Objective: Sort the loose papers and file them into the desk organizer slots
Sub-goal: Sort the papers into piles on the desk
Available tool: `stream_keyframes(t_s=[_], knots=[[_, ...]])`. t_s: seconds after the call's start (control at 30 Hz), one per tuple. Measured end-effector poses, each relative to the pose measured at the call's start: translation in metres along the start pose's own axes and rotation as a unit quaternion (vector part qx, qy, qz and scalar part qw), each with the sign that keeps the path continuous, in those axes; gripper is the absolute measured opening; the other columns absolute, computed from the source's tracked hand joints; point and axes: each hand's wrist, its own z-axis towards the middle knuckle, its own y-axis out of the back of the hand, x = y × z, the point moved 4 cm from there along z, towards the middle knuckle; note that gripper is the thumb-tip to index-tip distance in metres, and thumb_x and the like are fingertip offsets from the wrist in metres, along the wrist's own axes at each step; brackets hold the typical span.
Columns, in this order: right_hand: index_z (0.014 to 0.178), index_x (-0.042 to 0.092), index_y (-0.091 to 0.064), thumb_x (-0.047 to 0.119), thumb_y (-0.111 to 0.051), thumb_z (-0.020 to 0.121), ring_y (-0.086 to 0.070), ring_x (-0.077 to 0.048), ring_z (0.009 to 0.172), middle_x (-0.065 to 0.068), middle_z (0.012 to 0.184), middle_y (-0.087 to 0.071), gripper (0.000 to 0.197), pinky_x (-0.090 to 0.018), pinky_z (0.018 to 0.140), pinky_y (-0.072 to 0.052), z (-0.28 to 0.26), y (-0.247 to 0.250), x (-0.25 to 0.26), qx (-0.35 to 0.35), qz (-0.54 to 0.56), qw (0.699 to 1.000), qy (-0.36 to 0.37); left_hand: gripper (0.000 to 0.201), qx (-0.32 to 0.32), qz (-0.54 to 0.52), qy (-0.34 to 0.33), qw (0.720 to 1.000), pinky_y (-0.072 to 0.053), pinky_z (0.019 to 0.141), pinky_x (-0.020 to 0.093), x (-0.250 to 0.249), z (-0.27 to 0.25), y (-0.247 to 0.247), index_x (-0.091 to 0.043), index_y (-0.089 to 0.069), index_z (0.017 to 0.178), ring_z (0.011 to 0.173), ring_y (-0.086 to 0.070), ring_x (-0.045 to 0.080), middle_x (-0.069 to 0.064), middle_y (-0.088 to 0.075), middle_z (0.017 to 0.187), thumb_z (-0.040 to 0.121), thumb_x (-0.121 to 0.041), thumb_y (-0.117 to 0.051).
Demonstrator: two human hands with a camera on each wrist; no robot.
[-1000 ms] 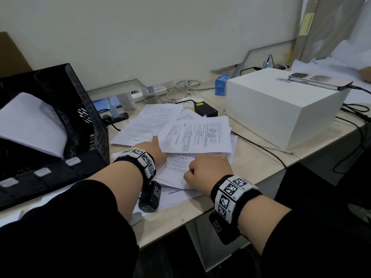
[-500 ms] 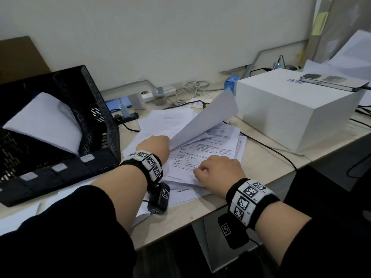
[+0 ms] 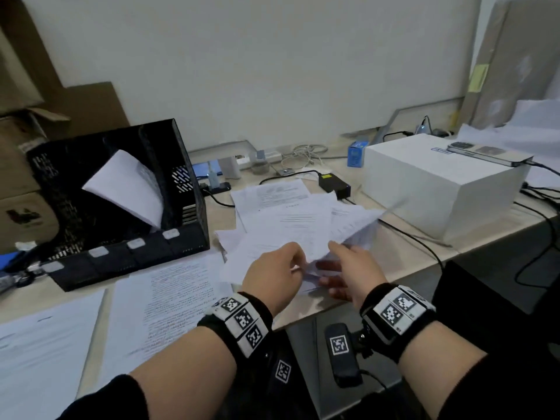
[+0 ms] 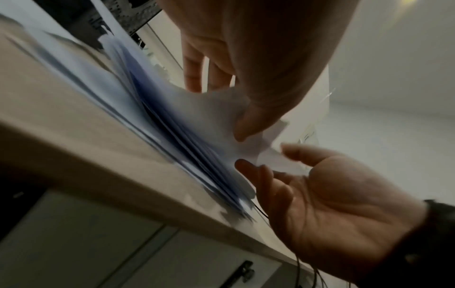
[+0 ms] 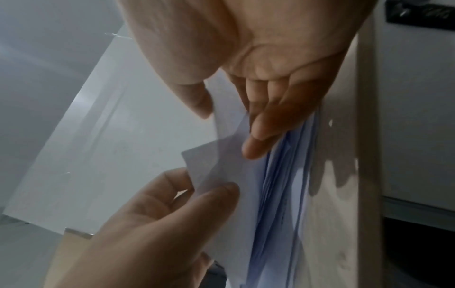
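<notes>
Though blurred beyond reading, holds papers [image 3: 291, 225] right of organizer [image 3: 136, 257]; pinches with left hand [image 3: 274, 274]; rests right hand [image 3: 360, 268] flat-fingered underneath.

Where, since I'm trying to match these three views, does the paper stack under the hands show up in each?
Head: paper stack at centre, fanned on the desk, left hand pinching its near corner.
Left wrist: paper stack is a blurred fan from upper left to centre.
Right wrist: paper stack edge-on, right of centre.
Shared landmark: the pale front edge of the desk.
</notes>
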Motion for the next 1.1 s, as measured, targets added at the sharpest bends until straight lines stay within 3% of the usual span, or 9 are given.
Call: stream_keyframes(t_s=[0.13,0.27,0.37,0.5,0.7,0.8,0.93,1.03,1.1], knots=[[0.109,0.005,-0.054,0.006,-0.041,0.096,-0.067,-0.02,0.049,-0.013,0.078,-0.064,0.019,-0.025,0.04,-0.046,-0.004,0.012,-0.006,-0.06,-0.003,0.998,-0.016,0.022,0.029,-0.071,-0.014,0.997,-0.052,0.092,0.033,0.006,-0.019,-0.01,-0.037,-0.069,0.096,0.096,-0.066,0.005,-0.016,-0.072,0.097,0.081,-0.021,-0.068],[0.109,0.002,-0.05,0.0,-0.04,0.092,-0.067,-0.021,0.049,-0.016,0.075,-0.06,0.019,-0.023,0.036,-0.045,-0.007,0.02,-0.016,-0.085,-0.009,0.995,-0.047,0.056,0.066,0.063,-0.001,0.996,-0.037,0.113,0.031,0.017,-0.028,-0.008,-0.034,-0.054,0.143,0.134,-0.049,0.013,-0.012,-0.055,0.143,0.088,-0.029,-0.064],[0.099,0.004,-0.048,-0.001,-0.04,0.091,-0.065,-0.02,0.049,-0.015,0.067,-0.057,0.012,-0.022,0.037,-0.042,-0.011,0.025,-0.02,-0.097,-0.019,0.993,-0.064,0.059,0.09,0.141,0.036,0.985,-0.032,0.114,0.036,0.029,-0.029,-0.004,-0.04,-0.048,0.147,0.144,-0.039,0.017,-0.015,-0.04,0.159,0.09,-0.033,-0.06],[0.084,0.002,-0.048,-0.002,-0.04,0.088,-0.057,-0.02,0.045,-0.015,0.06,-0.055,0.009,-0.019,0.038,-0.038,-0.018,0.03,-0.022,-0.101,-0.055,0.991,-0.074,0.045,0.056,0.142,0.05,0.987,-0.035,0.11,0.032,0.045,-0.031,0.004,-0.041,-0.063,0.133,0.136,-0.049,0.015,-0.019,-0.057,0.145,0.094,-0.02,-0.052],[0.071,0.01,-0.038,-0.004,-0.037,0.083,-0.038,-0.017,0.04,-0.004,0.045,-0.041,0.018,-0.016,0.039,-0.025,-0.023,0.038,-0.03,-0.117,-0.039,0.989,-0.083,0.035,-0.025,0.042,0.071,0.996,-0.048,0.097,0.027,0.063,-0.034,0.027,-0.031,-0.076,0.113,0.116,-0.064,0.019,-0.008,-0.074,0.12,0.094,-0.014,-0.053],[0.071,0.015,-0.033,-0.002,-0.036,0.081,-0.031,-0.014,0.038,-0.001,0.049,-0.034,0.02,-0.015,0.041,-0.021,-0.024,0.041,-0.036,-0.128,0.002,0.988,-0.087,0.023,-0.012,0.014,0.068,0.998,-0.05,0.089,0.027,0.067,-0.035,0.036,-0.025,-0.078,0.1,0.102,-0.066,0.017,-0.007,-0.077,0.104,0.098,-0.02,-0.056],[0.067,0.017,-0.031,0.0,-0.038,0.079,-0.028,-0.013,0.036,-0.001,0.049,-0.032,0.022,-0.015,0.043,-0.019,-0.025,0.041,-0.042,-0.112,-0.005,0.989,-0.099,0.028,-0.014,-0.05,0.07,0.996,-0.039,0.063,0.023,0.066,-0.04,0.043,-0.018,-0.062,0.08,0.076,-0.056,0.016,-0.004,-0.062,0.075,0.105,-0.023,-0.049],[0.073,0.012,-0.044,0.014,-0.047,0.089,-0.037,-0.018,0.04,-0.007,0.049,-0.049,0.016,-0.018,0.04,-0.026,-0.027,0.034,-0.043,-0.077,-0.029,0.991,-0.1,0.027,-0.006,-0.065,0.065,0.996,-0.041,0.07,0.018,0.066,-0.042,0.038,-0.028,-0.067,0.089,0.088,-0.062,0.012,-0.011,-0.067,0.086,0.106,-0.022,-0.047],[0.084,0.008,-0.054,0.033,-0.051,0.096,-0.051,-0.023,0.046,-0.011,0.059,-0.06,0.028,-0.023,0.044,-0.038,-0.03,0.028,-0.041,-0.055,-0.062,0.993,-0.083,0.028,0.007,-0.046,0.048,0.998,-0.042,0.098,0.021,0.064,-0.042,0.029,-0.032,-0.075,0.113,0.12,-0.06,0.015,-0.008,-0.071,0.122,0.105,-0.021,-0.051]])
